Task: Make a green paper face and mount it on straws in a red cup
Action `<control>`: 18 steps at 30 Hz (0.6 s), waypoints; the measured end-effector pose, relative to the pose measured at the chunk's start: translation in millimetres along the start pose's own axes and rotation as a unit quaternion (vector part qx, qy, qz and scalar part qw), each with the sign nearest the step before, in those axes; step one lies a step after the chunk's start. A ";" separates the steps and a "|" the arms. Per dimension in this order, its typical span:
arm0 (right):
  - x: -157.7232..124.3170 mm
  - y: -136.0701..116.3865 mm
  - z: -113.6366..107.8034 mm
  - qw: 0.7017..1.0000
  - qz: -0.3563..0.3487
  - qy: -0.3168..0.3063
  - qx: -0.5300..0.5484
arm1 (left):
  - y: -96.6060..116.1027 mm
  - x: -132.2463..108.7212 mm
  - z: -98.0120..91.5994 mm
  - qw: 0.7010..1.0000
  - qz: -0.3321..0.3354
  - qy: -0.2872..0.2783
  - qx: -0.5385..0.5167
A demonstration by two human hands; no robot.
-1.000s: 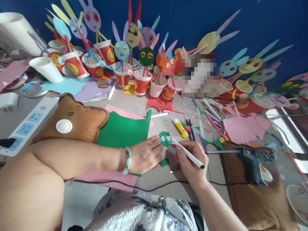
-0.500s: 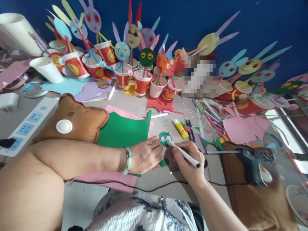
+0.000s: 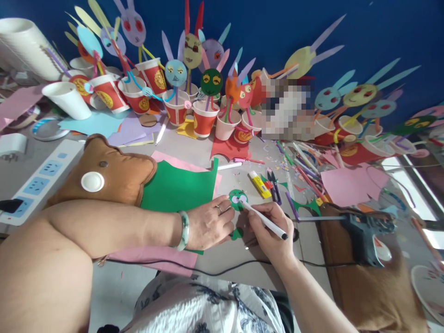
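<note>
My right hand is closed around a white marker pen with a black end. The pen's tip is at a small green paper face with white oval eyes. Beside that face, my left hand lies palm down, its fingers slightly bent and resting at the face's left edge. A small green paper scrap lies just below the face. Under my left wrist is a large green paper sheet, on top of a pink sheet.
Paper cups with paper rabbit heads line the back. Nearby lie a yellow glue stick, scissors and scraps. A glue gun rests at right, a brown cushion and power strip at left. A black cable crosses the front.
Almost nothing differs. The pen and my right hand have shifted very slightly over the green face; my left hand stays in place.
</note>
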State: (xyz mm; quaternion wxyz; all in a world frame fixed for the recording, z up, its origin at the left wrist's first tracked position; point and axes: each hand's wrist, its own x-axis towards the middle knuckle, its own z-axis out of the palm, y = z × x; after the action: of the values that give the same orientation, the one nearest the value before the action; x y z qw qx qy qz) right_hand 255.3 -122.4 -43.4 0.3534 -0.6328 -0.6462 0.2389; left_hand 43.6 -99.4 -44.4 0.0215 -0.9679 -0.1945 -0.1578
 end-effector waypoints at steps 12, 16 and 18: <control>-0.1 -2.2 -0.1 1.000 0.004 -0.001 -0.003 | 0.0 0.0 0.7 1.000 0.000 0.008 -0.010; -0.2 -1.7 -0.1 1.000 0.005 0.003 -0.004 | 0.0 -0.2 1.1 1.000 0.003 0.006 -0.008; -0.6 -1.4 -0.2 1.000 0.008 0.003 -0.001 | 0.0 -0.2 1.2 1.000 0.002 0.004 -0.007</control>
State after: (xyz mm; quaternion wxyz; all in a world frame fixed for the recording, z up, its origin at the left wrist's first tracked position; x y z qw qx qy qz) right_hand 254.5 -123.1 -42.3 0.3524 -0.6393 -0.6403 0.2391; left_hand 43.7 -99.4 -45.6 0.0155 -0.9678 -0.1912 -0.1633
